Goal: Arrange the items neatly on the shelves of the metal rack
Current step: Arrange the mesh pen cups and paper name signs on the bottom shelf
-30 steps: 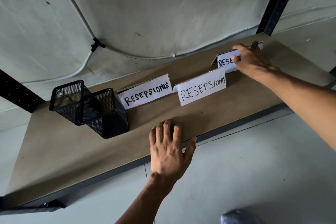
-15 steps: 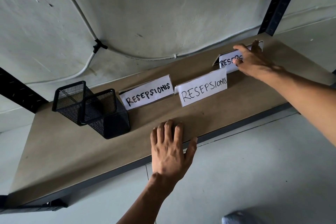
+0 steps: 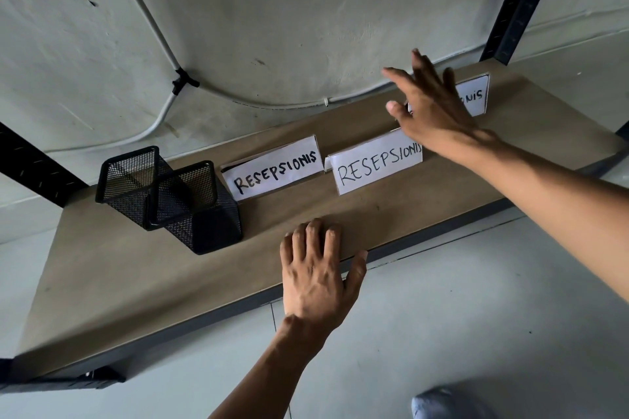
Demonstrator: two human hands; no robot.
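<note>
1. My left hand point(image 3: 316, 279) lies flat on the front edge of the shelf board point(image 3: 136, 282), at about 6 o'clock in my view. Its fingers are nearly straight, its thumb is at the lip, and it holds nothing.
2. My right hand point(image 3: 432, 112) is up at 2 o'clock, fingers spread wide and empty. It covers the left part of the far card point(image 3: 474, 95); I cannot tell whether it touches it.
3. The items are all on this one shelf. Two mesh pen holders point(image 3: 200, 211) stand touching at 9 o'clock. The left card point(image 3: 275, 168) is just right of them. The middle card point(image 3: 376, 163) sits at the centre, just beside it.
4. I judge the step in hand to be lining up the name cards. The far card stands further back, near the wall, apart from the other two.
5. The next move probably calls for a light pinch on that folded paper. I would slide it toward 8 o'clock, level with its neighbours, without tipping it.
</note>
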